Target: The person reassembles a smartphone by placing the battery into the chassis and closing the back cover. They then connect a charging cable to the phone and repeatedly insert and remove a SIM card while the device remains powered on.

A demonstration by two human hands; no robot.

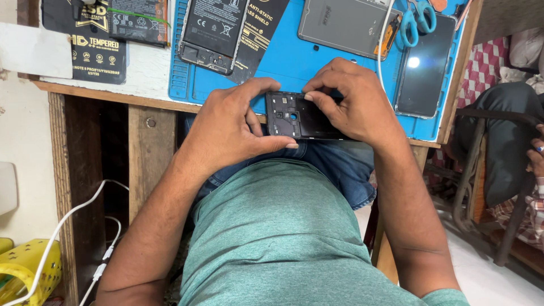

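Fingers of both the left hand (pixel 238 127) and right hand (pixel 354 99) pinch a black phone frame (pixel 297 116); beyond them, black rectangular packages (pixel 96 42) lie beside a blue mat (pixel 294 56) on the wooden bench (pixel 150 141).

wooden workbench (pixel 150 141) on a pale floor (pixel 493 283), chair (pixel 481 164) beside.

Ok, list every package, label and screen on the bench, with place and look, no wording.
Black flat package: top left, yellow print.
Black sleeve: on blue mat, white print.
Battery label: open phone, dark, white marks.
Dark glossy screen: mat's right end, blank.
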